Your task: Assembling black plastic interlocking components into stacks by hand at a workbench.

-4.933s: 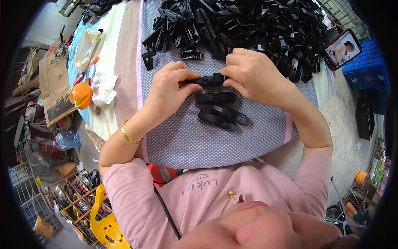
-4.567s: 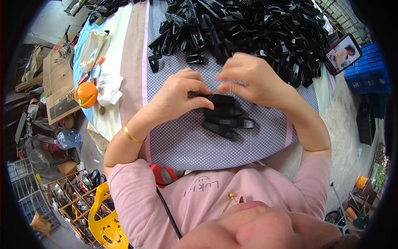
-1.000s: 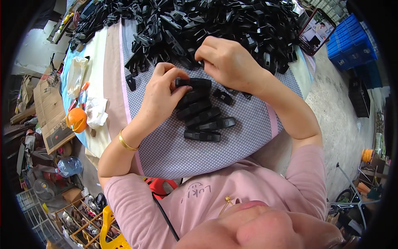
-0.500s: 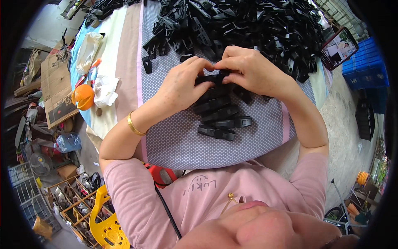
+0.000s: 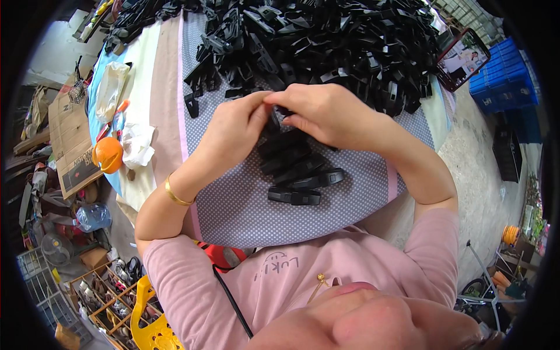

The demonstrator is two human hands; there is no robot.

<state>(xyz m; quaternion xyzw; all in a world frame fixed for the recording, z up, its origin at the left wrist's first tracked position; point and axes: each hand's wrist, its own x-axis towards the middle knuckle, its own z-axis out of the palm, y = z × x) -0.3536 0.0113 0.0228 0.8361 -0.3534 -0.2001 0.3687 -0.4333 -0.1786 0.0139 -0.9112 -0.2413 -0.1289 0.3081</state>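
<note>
My left hand (image 5: 234, 127) and my right hand (image 5: 328, 115) meet over the dotted grey cloth (image 5: 233, 219), fingertips touching. Both are closed around a small black plastic piece (image 5: 282, 110), which the fingers mostly hide. Just below them, several black plastic pieces lie in a loose row toward me; the nearest piece (image 5: 294, 196) lies crosswise by the table's near side. Beyond my hands spreads a big heap of similar black plastic pieces (image 5: 326, 44), some with rectangular slots.
At the left of the table are a partly peeled orange (image 5: 108, 155), crumpled white tissue (image 5: 137, 144) and a pale bag (image 5: 112, 87). A phone (image 5: 465, 59) stands upright at the far right, near blue crates (image 5: 503, 76). A yellow plastic chair (image 5: 153, 326) is at lower left.
The view has shifted a little. My hands have drawn closer together and turned, so the black plastic piece between them is now more hidden.
</note>
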